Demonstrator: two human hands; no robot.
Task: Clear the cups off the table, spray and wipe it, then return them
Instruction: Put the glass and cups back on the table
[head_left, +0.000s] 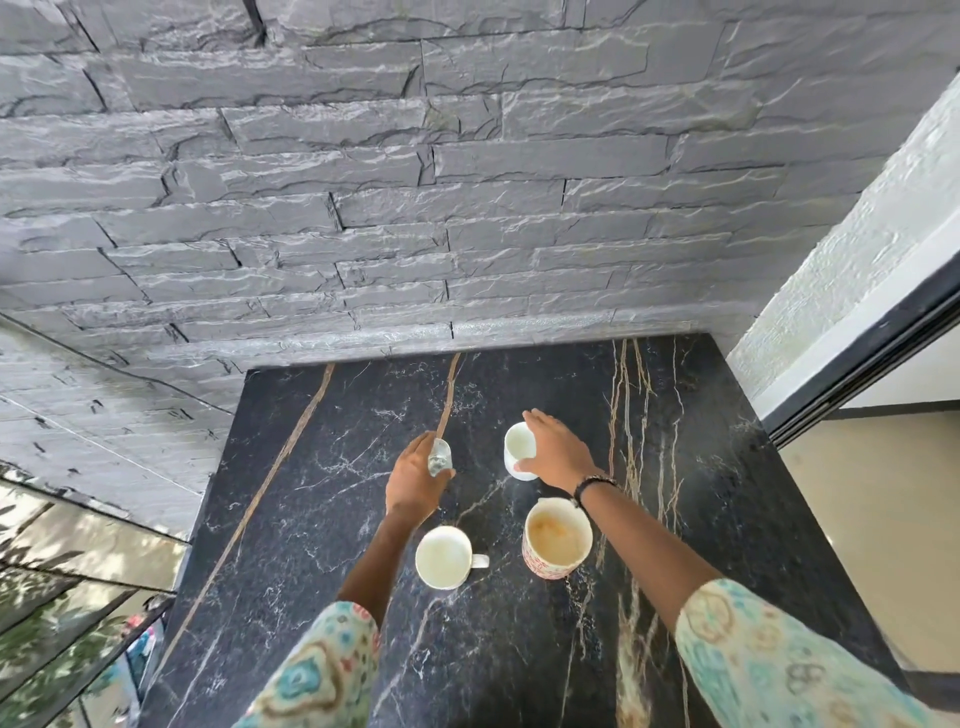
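On the black marble table (322, 519) stand several cups. My left hand (413, 480) wraps a small clear glass (439, 457) near the table's middle. My right hand (556, 449) curls around the right side of a white cup (519, 449), fingers over its rim and thumb at its base. Closer to me stands a white mug (444, 557) with its handle pointing right. To its right is a patterned red-and-white cup (556, 538) with a stained beige inside, just under my right wrist.
A grey stone wall (415, 182) rises directly behind the table. A white textured pillar and a dark door frame (857, 364) stand at the right. Left of the table a glass railing (67, 597) shows foliage below.
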